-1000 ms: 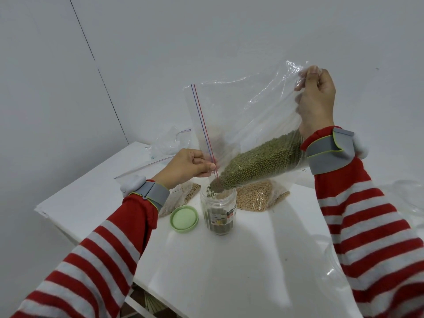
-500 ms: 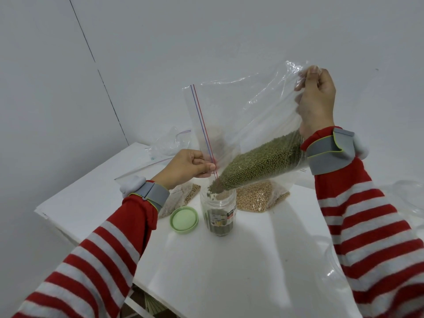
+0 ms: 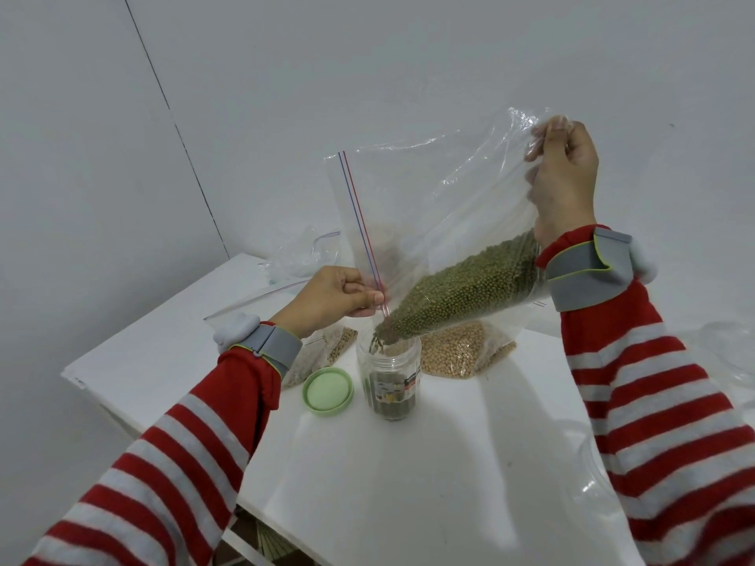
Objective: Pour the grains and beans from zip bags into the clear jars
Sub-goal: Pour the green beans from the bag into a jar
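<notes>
A large clear zip bag (image 3: 433,206) of green mung beans (image 3: 465,292) hangs tilted over an open clear jar (image 3: 388,373) on the white table (image 3: 408,484). My left hand (image 3: 335,300) pinches the bag's zip edge at its lower mouth, just above the jar. My right hand (image 3: 561,185) grips the bag's raised far corner. Beans slide down to the mouth and drop into the jar, whose lower part is filled with beans.
The jar's green lid (image 3: 328,390) lies left of it. A bag of yellow soybeans (image 3: 461,353) sits behind the jar, another grain bag (image 3: 322,353) under my left wrist. Empty plastic bags (image 3: 302,255) lie at the table's back left; clear plastic (image 3: 727,353) lies at right.
The beans in the bag have slid a little further toward the mouth. Both hands stay almost where they were.
</notes>
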Motion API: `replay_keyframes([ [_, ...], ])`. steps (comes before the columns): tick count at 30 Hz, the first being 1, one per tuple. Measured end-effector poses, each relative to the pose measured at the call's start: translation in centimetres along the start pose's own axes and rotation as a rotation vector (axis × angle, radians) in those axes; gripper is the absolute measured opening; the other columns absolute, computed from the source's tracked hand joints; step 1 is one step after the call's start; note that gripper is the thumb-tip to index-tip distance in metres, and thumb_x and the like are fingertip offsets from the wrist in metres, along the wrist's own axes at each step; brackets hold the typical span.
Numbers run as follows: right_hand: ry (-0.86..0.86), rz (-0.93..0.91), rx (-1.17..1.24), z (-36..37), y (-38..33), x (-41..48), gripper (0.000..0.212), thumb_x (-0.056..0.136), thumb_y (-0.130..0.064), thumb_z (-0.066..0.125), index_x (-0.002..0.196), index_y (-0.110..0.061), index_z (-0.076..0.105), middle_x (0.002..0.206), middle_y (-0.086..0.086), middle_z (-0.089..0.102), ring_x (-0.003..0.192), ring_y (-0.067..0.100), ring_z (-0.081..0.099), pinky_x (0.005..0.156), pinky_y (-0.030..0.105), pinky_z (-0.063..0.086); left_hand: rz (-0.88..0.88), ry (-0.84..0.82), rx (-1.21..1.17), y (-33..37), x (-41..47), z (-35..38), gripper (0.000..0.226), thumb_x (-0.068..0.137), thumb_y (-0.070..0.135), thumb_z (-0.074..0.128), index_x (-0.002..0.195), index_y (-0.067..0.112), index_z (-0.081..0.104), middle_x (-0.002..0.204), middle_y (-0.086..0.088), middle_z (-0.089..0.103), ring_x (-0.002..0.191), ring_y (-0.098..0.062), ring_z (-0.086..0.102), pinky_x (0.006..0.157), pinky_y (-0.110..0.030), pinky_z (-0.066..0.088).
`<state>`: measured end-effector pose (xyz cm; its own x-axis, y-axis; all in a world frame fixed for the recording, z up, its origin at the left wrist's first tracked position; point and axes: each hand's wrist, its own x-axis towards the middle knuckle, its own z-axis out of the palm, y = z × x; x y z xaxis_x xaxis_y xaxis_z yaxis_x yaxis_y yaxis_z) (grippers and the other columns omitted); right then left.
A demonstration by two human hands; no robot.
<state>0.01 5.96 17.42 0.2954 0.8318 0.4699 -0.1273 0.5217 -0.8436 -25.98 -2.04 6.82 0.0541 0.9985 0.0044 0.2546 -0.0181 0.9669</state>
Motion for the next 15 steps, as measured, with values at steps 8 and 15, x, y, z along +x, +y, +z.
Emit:
replay_keyframes([
  [8,0.004,0.015,-0.002,0.08,-0.21,-0.01,0.031,0.106,-0.030,0.037,0.082,-0.022,0.054,0.063,-0.011,0.050,0.051,0.004,0.037,0.045,0.016,0.029,-0.005,-0.006,-0.015,0.19,-0.11,0.00,0.024,0.085,0.001,0.070,0.108,-0.004,0.067,0.102,-0.021,0.073,0.103,-0.031,0.069,0.085,-0.032,0.058],
  [15,0.000,0.022,-0.002,0.09,-0.29,-0.06,0.031,0.106,-0.031,0.037,0.082,-0.022,0.054,0.062,-0.012,0.050,0.052,0.004,0.039,0.045,0.015,0.029,-0.007,-0.002,-0.020,0.32,-0.20,0.08,0.024,0.085,0.000,0.069,0.108,-0.005,0.067,0.104,-0.023,0.072,0.103,-0.032,0.068,0.084,-0.031,0.058],
])
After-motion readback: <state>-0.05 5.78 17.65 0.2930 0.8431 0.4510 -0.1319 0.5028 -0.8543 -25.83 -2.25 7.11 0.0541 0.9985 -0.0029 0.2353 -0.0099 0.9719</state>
